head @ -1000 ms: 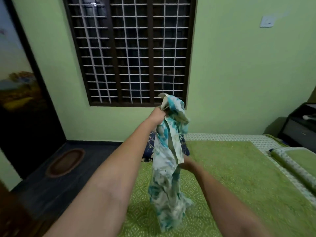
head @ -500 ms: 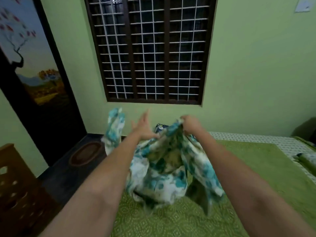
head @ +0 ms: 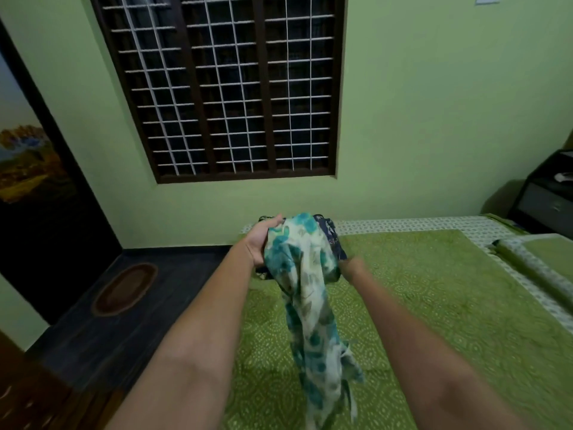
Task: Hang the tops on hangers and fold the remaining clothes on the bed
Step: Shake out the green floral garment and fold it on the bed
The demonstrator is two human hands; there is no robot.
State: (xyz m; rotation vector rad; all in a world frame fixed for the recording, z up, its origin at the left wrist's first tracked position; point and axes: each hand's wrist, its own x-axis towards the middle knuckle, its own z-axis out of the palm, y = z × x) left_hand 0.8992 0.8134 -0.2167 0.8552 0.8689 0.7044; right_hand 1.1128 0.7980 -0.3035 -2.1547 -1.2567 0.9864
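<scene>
A white garment with teal floral print (head: 310, 305) hangs bunched in a long strip above the green bedspread (head: 434, 305), its lower end reaching down toward the bed. My left hand (head: 262, 240) grips its top, palm facing the camera. My right hand (head: 350, 266) is blurred and sits against the garment's right side at mid-height; its fingers are hidden behind the cloth. A dark blue patterned garment (head: 333, 240) lies on the bed just behind the floral one.
A rolled green bolster (head: 527, 268) lies at the bed's right side, with a dark bedside cabinet (head: 548, 200) beyond it. An oval brown mat (head: 124, 290) lies on the dark floor left of the bed. A barred window fills the far wall.
The garment, spread wide between both hands half a second ago, is now gathered into one hanging strip. My left hand closed on its top; my right hand dropped lower.
</scene>
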